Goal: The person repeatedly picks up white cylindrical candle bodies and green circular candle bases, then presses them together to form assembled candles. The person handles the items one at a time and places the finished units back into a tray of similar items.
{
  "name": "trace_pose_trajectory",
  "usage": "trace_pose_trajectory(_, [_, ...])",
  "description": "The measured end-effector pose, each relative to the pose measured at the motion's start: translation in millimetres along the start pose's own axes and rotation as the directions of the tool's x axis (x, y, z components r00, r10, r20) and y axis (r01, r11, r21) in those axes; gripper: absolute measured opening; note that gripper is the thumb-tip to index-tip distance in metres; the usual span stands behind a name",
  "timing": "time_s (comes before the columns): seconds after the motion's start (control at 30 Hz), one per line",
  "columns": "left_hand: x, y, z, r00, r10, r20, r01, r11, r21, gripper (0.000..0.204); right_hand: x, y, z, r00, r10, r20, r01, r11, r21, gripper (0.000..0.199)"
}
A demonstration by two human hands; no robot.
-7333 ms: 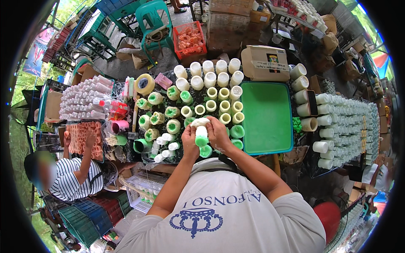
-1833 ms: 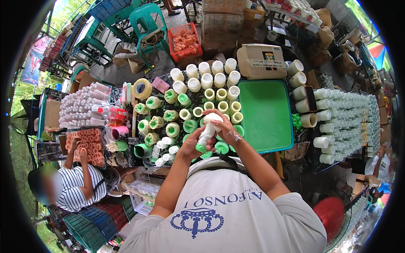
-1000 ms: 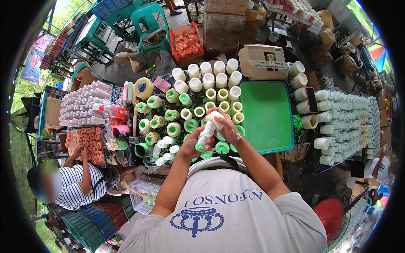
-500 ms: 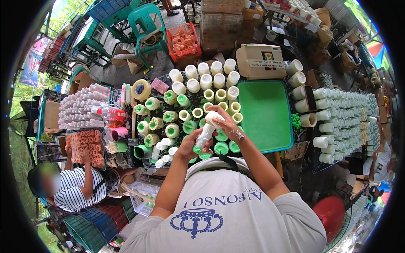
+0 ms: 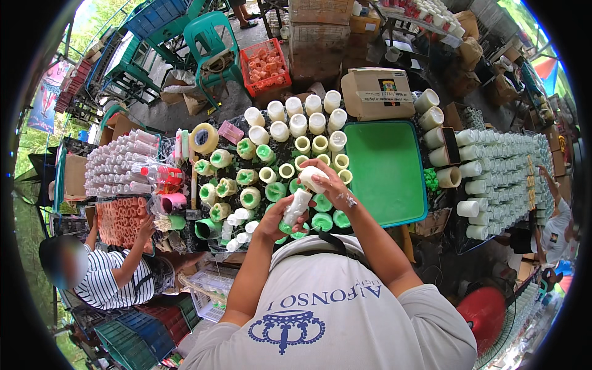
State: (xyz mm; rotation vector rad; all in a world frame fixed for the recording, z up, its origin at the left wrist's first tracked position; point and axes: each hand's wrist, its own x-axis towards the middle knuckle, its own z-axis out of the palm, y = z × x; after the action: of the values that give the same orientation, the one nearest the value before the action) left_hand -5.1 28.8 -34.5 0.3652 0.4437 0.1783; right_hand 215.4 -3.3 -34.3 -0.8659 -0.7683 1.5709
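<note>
In front of my chest, my left hand (image 5: pixel 276 217) is wrapped round a white, lumpy cylinder (image 5: pixel 298 206) with a green lower end, tilted upward. My right hand (image 5: pixel 333 186) grips a rounded white piece (image 5: pixel 313 178) at the cylinder's upper end. The two look nearly touching; whether they are joined I cannot tell. White smears mark my right wrist. Just beyond my hands stand cream hollow cups (image 5: pixel 287 171) and cups with green filling (image 5: pixel 322 221). To the left are several cream moulds with green inside (image 5: pixel 250 197) and small white cylinders (image 5: pixel 237 217).
A green tray (image 5: pixel 387 172) lies to the right, with a cardboard box (image 5: pixel 377 92) behind it. White cylinders (image 5: pixel 296 125) stand at the back. A tape roll (image 5: pixel 205 138) and red bottle (image 5: pixel 163 177) are left. A person in stripes (image 5: pixel 117 274) works at the far left.
My right hand and the white piece have shifted slightly at the cylinder's upper end, and the piece now looks rounder. The person at the left has moved an arm.
</note>
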Motion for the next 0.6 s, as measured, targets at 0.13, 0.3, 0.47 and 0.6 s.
trace_pose_trajectory(0.13, [-1, -1, -1, 1.000, 0.002, -0.019, -0.002, 1.000, 0.008, 0.065, -1, -5, -1, 0.999, -0.034, -0.030, 0.036, 0.996, 0.079, 0.060])
trace_pose_trajectory(0.3, [-2, 1, -1, 0.998, 0.055, 0.009, -0.055, 0.998, 0.009, 0.063, 0, 1, -12, 0.995, -0.081, -0.064, 0.098, 0.930, 0.354, 0.051])
trace_pose_trajectory(0.47, [-2, 2, -3, 0.959, 0.226, -0.170, -0.234, 0.972, -0.025, 0.060, -4, 4, -25, 0.954, 0.058, -0.294, 0.080, 0.896, 0.437, 0.045])
trace_pose_trajectory(0.6, [-9, 8, 3, 0.931, 0.305, -0.199, -0.331, 0.936, -0.116, 0.058, -7, 1, -26, 0.921, 0.162, -0.354, -0.021, 0.929, 0.369, 0.050])
